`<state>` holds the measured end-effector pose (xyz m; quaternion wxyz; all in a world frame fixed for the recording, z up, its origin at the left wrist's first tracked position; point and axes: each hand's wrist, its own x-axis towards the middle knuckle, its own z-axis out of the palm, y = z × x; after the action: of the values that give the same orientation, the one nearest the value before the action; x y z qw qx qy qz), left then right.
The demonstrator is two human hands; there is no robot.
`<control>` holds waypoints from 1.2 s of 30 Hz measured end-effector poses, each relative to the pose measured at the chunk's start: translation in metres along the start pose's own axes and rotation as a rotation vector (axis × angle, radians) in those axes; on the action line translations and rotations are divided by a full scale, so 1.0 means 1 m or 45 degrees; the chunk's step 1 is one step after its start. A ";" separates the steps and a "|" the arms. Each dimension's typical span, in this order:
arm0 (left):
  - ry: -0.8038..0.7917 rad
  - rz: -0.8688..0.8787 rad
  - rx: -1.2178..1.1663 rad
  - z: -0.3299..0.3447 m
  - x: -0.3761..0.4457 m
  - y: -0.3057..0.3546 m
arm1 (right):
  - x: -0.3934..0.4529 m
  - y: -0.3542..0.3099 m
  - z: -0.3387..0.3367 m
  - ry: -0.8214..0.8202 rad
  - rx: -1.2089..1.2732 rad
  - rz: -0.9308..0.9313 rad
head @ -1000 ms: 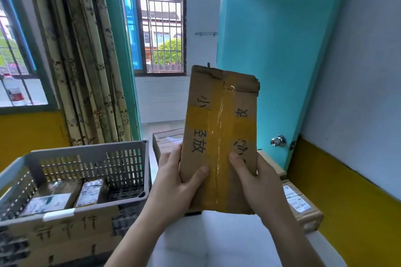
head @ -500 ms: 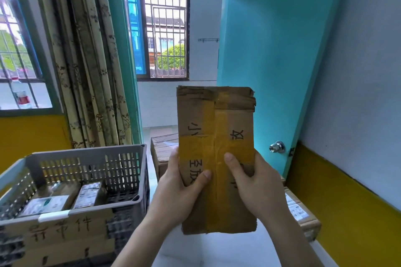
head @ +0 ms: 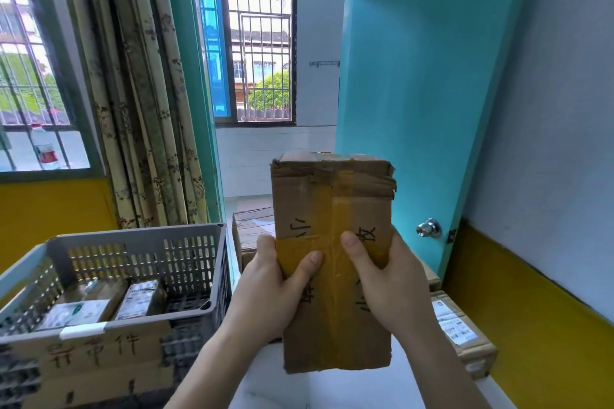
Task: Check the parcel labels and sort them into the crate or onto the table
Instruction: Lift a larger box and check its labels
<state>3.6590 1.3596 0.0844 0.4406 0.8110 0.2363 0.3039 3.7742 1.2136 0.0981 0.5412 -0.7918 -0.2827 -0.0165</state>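
Upright, the held parcel (head: 332, 242) hides boxes (head: 252, 236) beside the crate (head: 139, 239).

**Cardboard, tape, plastic and metal**

The held parcel (head: 332, 262) is matt brown corrugated cardboard, torn and rough along its top edge, crossed by glossy yellowish packing tape that wrinkles and catches light. The crate (head: 139, 262) is grey moulded plastic with a slotted, dull finish; a strip of plain cardboard (head: 96, 352) with inked writing fronts it. The counter (head: 332, 388) looks smooth and white. The door knob (head: 429, 228) is shiny polished metal. The curtain (head: 146, 109) is soft printed cloth
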 end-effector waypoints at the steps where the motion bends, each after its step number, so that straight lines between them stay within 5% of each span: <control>1: -0.002 0.001 0.005 0.001 0.000 -0.001 | 0.001 0.001 0.000 0.007 0.006 0.004; 21: 0.006 0.089 -0.237 0.000 -0.001 0.005 | 0.011 -0.023 0.004 0.030 0.452 0.139; 29: -0.163 -0.104 -0.424 -0.011 -0.003 0.032 | 0.009 -0.012 0.012 0.087 0.490 0.183; 36: -0.026 -0.143 -0.439 -0.003 0.002 0.033 | 0.005 -0.007 0.015 0.102 0.515 0.146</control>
<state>3.6623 1.3467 0.1145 0.5918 0.7119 0.2211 0.3066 3.7710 1.2311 0.0999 0.7000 -0.6805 -0.2129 0.0401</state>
